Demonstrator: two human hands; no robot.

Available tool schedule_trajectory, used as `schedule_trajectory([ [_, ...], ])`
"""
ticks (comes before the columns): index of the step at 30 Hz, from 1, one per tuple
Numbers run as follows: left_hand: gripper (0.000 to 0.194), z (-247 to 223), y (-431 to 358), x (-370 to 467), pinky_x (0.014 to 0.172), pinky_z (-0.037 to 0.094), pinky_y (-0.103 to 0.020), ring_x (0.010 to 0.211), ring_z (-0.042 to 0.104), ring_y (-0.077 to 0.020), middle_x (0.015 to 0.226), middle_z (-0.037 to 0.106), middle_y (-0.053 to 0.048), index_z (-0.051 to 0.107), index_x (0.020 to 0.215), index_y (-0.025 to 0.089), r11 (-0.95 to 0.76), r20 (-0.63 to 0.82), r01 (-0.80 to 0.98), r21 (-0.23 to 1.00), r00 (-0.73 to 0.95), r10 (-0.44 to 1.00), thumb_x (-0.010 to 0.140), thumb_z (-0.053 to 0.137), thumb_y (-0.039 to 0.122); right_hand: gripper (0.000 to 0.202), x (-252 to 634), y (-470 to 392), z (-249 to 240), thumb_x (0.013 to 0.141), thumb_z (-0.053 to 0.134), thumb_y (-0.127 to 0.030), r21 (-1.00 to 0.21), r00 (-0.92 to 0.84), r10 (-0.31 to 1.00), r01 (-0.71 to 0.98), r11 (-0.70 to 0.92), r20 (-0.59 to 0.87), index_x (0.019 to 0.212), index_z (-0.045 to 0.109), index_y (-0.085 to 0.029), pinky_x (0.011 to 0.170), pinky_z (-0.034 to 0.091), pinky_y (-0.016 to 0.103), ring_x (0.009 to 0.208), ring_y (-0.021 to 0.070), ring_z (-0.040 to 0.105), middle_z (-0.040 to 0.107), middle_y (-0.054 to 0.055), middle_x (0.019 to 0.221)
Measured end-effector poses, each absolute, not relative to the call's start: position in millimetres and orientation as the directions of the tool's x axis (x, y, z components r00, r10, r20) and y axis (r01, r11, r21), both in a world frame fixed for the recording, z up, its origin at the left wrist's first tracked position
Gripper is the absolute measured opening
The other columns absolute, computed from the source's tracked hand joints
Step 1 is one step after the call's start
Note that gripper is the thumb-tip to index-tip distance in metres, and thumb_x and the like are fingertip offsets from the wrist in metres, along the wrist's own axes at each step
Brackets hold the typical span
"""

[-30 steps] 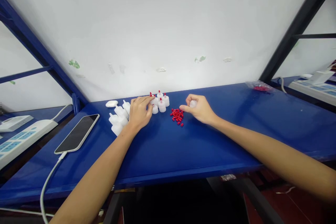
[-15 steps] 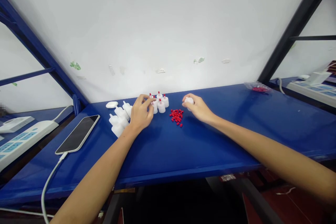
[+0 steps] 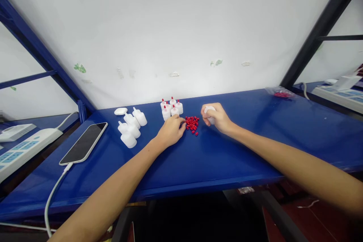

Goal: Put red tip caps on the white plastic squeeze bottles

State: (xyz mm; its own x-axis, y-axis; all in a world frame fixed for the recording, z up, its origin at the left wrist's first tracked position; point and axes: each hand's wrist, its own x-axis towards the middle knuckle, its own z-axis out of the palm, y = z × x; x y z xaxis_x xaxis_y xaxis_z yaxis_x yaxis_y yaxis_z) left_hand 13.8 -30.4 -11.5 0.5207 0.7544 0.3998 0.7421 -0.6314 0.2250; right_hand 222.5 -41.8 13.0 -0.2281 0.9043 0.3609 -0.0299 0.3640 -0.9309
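Note:
My right hand (image 3: 219,117) is wrapped round a small white squeeze bottle (image 3: 210,110), just right of a pile of small red caps (image 3: 192,123). At the pile's left edge is my left hand (image 3: 171,130), fingers bent, thumb and fingertips a little apart, beside the nearest caps; nothing shows between them. Behind it stand several white bottles with red caps (image 3: 166,112) on their tips. Farther left, several white bottles without red caps (image 3: 129,139) are grouped together, nozzles pointing up or tilted left.
A phone (image 3: 84,143) on a white charging cable lies on the left of the blue table (image 3: 215,162). Near the wall is a white oval case (image 3: 120,111). At the back right sits a clear bag with red pieces (image 3: 280,93). Power strips (image 3: 28,147) flank the table.
My left hand has moved right, from beside the capped bottles to the red caps. My right hand, still holding its bottle, has shifted slightly right, and the bottle is turned differently.

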Motion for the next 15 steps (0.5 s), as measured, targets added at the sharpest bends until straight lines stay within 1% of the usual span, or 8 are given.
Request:
schedule_trajectory([
  [2, 0.024, -8.6, -28.0, 14.3, 0.073, 0.048, -0.03, 0.076, 0.063, -0.019, 0.086, 0.068, -0.008, 0.074, 0.097, 0.015, -0.618, 0.362, 0.747, 0.245, 0.521, 0.773, 0.092, 0.052, 0.022, 0.008, 221.6, -42.0, 12.6, 0.064, 0.051, -0.021, -0.934, -0.254, 0.907, 0.033, 0.356, 0.336, 0.058, 0.056, -0.018, 0.041, 0.03, 0.024, 0.037, 0.0107, 0.043, 0.052, -0.003, 0.042],
  [5, 0.021, -6.6, -25.3, 15.7, 0.068, 0.047, -0.028, 0.071, 0.063, -0.018, 0.08, 0.069, -0.006, 0.075, 0.094, 0.015, -0.599, 0.334, 0.749, 0.284, 0.508, 0.794, 0.089, 0.055, 0.02, 0.009, 220.7, -42.5, 11.4, 0.067, 0.052, -0.022, -0.926, -0.254, 0.911, 0.109, 0.36, 0.324, 0.061, 0.057, -0.017, 0.041, 0.032, 0.024, 0.037, 0.0112, 0.045, 0.052, -0.003, 0.043],
  [9, 0.018, -7.3, -25.4, 15.6, 0.069, 0.047, -0.027, 0.072, 0.064, -0.0171, 0.081, 0.071, -0.005, 0.075, 0.09, 0.015, -0.586, 0.356, 0.74, 0.33, 0.477, 0.803, 0.084, 0.058, 0.017, 0.013, 219.7, -45.6, 11.7, 0.074, 0.055, -0.025, -0.896, -0.248, 0.913, 0.228, 0.381, 0.325, 0.063, 0.056, -0.018, 0.043, 0.033, 0.025, 0.036, 0.0111, 0.044, 0.048, -0.005, 0.038],
  [11, 0.016, -6.6, -26.9, 13.4, 0.068, 0.048, -0.027, 0.069, 0.065, -0.0161, 0.077, 0.071, -0.004, 0.074, 0.087, 0.015, -0.571, 0.374, 0.726, 0.384, 0.443, 0.815, 0.081, 0.06, 0.015, 0.014, 219.0, -47.7, 12.3, 0.077, 0.055, -0.026, -0.882, -0.258, 0.913, 0.274, 0.383, 0.316, 0.066, 0.056, -0.018, 0.044, 0.034, 0.025, 0.037, 0.0107, 0.044, 0.05, -0.005, 0.041],
  [13, 0.013, -4.3, -28.7, 10.5, 0.066, 0.049, -0.026, 0.062, 0.064, -0.0143, 0.068, 0.07, -0.001, 0.074, 0.084, 0.015, -0.544, 0.397, 0.694, 0.471, 0.384, 0.834, 0.078, 0.062, 0.016, 0.008, 218.4, -49.3, 12.4, 0.078, 0.056, -0.026, -0.889, -0.262, 0.913, 0.258, 0.378, 0.312, 0.079, 0.056, -0.018, 0.044, 0.033, 0.024, 0.039, 0.0109, 0.045, 0.054, -0.006, 0.048],
  [15, 0.013, -1.0, -30.8, 8.5, 0.063, 0.05, -0.024, 0.059, 0.064, -0.013, 0.068, 0.07, 0.0, 0.073, 0.087, 0.016, -0.542, 0.453, 0.621, 0.566, 0.315, 0.834, 0.078, 0.063, 0.018, 0.019, 218.0, -49.8, 11.9, 0.079, 0.058, -0.026, -0.9, -0.267, 0.911, 0.22, 0.376, 0.315, 0.096, 0.051, -0.021, 0.043, 0.034, 0.023, 0.041, 0.0113, 0.046, 0.056, -0.007, 0.055],
])
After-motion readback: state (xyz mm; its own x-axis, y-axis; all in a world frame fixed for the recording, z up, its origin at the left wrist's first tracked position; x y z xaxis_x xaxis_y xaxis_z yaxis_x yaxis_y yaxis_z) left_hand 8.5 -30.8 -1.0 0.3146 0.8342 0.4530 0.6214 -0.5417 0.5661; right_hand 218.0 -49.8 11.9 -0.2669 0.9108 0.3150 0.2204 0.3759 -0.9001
